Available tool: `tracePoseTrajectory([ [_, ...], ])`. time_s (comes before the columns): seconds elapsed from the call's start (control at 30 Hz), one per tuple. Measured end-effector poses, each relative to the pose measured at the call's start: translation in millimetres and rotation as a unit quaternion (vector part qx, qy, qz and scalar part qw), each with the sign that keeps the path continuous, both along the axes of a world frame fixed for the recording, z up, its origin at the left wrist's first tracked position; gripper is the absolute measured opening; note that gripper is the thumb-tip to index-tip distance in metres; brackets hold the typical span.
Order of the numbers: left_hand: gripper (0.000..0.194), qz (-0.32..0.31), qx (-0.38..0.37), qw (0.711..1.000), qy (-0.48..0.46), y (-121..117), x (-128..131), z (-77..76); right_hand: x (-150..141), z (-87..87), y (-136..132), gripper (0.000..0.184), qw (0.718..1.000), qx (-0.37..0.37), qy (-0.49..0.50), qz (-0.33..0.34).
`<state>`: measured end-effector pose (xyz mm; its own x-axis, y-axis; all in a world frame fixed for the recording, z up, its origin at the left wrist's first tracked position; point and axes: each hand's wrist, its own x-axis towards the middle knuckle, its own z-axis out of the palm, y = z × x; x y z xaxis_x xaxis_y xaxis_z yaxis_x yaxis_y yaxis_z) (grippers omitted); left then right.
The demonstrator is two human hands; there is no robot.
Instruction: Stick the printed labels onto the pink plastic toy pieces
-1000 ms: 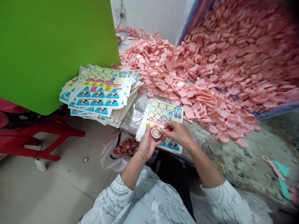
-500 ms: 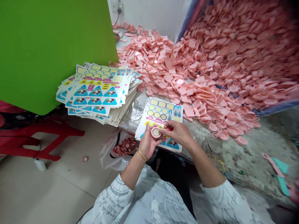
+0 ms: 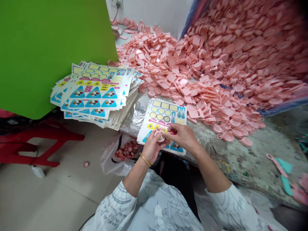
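Pink plastic ring (image 3: 160, 136) sat between the person's two hands, and we judged it light, stiff and smooth-edged, best taken by its rim. At far left we saw a green board (image 3: 48, 54) above a red plastic stool (image 3: 36, 144), then a stack of sticker sheets (image 3: 92, 93) on crumpled foil (image 3: 137, 112). A clear plastic bag (image 3: 107, 157) of pink pieces lay lower down. The left hand (image 3: 151, 148), a gold bangle (image 3: 145, 159) at its wrist, held the ring from below, its fingers (image 3: 152, 136) curled together against the rim. The right hand (image 3: 181, 136) met it from the other side, its fingers (image 3: 169, 134) closed on the ring's edge, though we could not tell how firmly. Beneath both lay a single sticker sheet (image 3: 166, 112). Further right spread a heap of pink plastic parts (image 3: 231, 64), then teal plastic strips (image 3: 285, 166).
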<state>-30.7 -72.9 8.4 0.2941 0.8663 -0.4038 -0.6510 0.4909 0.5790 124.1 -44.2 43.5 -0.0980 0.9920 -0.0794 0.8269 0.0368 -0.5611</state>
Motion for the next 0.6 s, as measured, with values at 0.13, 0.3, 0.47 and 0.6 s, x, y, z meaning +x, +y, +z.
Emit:
tracePoseTrajectory([
  [0.13,0.032,0.000,0.016,0.999,0.049,-3,-4,4.1,-9,3.7,-5,0.031,1.000,0.011,0.022,0.010],
  [0.3,0.046,0.026,0.020,0.985,0.169,-11,-27,10.7,-10,-1.2,-31,0.027,0.994,0.089,0.066,0.019],
  [0.47,0.051,0.047,-0.017,0.951,0.304,-34,-98,-7.5,93,-26.6,-68,0.028,0.959,0.102,0.017,-0.262],
  [0.6,0.050,0.025,-0.053,0.924,0.377,-44,-142,-58.9,192,-45.4,-81,0.037,0.888,0.062,-0.189,-0.415],
])
